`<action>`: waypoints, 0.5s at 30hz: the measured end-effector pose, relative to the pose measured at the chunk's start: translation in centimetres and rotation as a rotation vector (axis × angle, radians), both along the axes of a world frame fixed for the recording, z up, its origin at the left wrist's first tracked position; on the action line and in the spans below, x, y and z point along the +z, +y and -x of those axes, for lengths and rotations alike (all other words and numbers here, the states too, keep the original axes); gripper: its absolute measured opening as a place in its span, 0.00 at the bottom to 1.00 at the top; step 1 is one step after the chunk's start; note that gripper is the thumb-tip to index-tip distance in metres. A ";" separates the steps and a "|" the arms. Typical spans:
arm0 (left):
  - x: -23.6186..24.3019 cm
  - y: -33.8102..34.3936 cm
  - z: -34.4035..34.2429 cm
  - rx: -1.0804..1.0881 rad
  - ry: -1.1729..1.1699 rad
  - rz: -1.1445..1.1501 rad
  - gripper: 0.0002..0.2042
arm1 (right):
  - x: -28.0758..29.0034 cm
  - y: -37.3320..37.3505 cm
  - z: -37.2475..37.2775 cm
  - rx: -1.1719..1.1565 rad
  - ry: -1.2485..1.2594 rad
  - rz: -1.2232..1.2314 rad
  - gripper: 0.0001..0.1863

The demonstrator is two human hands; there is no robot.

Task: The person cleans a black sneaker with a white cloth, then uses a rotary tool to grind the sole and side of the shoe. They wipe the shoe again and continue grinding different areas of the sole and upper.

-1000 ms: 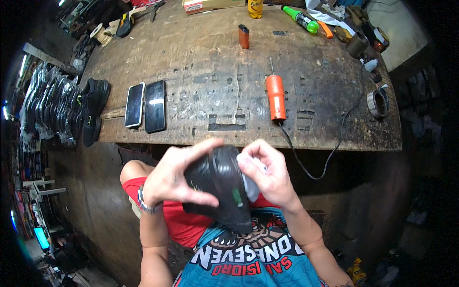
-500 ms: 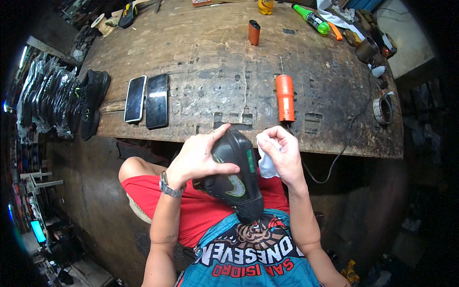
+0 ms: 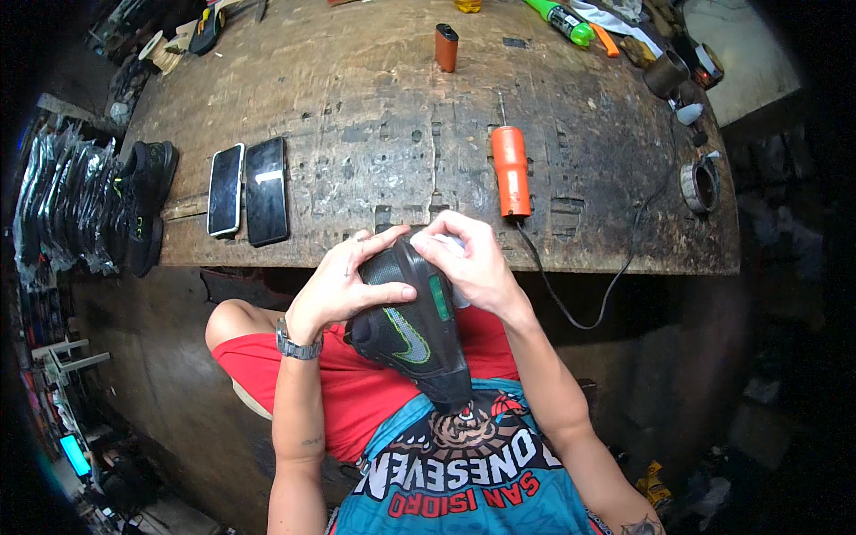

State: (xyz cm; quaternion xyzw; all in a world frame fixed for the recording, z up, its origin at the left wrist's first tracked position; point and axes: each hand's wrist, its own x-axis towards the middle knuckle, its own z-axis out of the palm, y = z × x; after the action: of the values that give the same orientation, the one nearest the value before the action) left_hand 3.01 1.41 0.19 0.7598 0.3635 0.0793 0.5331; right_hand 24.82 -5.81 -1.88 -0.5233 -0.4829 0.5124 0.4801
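A black shoe (image 3: 401, 312) is held tilted over the person's lap (image 3: 348, 383), its far end close to the front edge of the worktable (image 3: 357, 134). The left hand (image 3: 346, 281) spans the shoe, thumb apart from the fingers; the right hand (image 3: 468, 267) pinches a white cloth (image 3: 460, 298) at the sole's rim. Likely faults: the shoe could turn or slip if the left grip loosens under the right hand's pressure; the bunched cloth could slide off the curved rim. Lifting the far end could knock it against the table edge. Beyond that edge, a stretch of board between two phones (image 3: 267, 190) and an orange corded tool (image 3: 511, 174) gives room to move. The cord (image 3: 584, 327) droops past the edge, where the right elbow, swung outward, could snag it.
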 end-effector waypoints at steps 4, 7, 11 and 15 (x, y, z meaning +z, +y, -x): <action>-0.2 0.2 0.2 0.003 -0.030 0.061 0.43 | 0.1 -2.7 0.6 -0.102 -0.094 -0.209 0.05; -0.6 -0.1 0.1 0.040 -0.135 0.068 0.41 | 0.3 -4.0 -0.1 -0.078 -0.040 -0.148 0.05; -0.8 0.0 0.1 0.043 -0.119 0.055 0.41 | 0.8 -5.3 -0.9 -0.116 0.109 0.010 0.05; -0.8 -0.1 0.1 0.051 -0.111 0.058 0.41 | 1.0 -5.3 1.1 -0.251 0.027 -0.037 0.06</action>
State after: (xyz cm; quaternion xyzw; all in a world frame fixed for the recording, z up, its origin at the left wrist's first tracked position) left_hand 2.94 1.26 -0.59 0.7290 0.3548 0.1241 0.5721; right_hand 23.72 -11.06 -0.89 -0.5638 -0.4162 0.4463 0.5566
